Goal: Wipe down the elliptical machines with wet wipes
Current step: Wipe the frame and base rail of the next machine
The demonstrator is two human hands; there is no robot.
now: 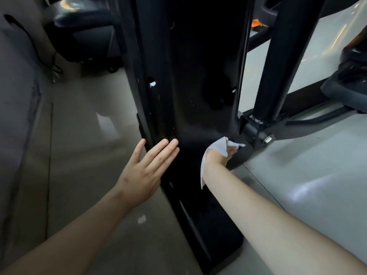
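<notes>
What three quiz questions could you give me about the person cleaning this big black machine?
1. True or false: the left hand is curled into a fist.
2. Which hand holds the wipe? A: left hand. B: right hand.
3. Fill in: the wipe's colour is ___.
Key: 1 false, its fingers are straight; 2 B; 3 white.

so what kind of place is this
Probably a gym or fitness room: a tall black machine column with a bolted swing arm beside it, another dark machine behind on the left, and a smooth pale floor.
</notes>
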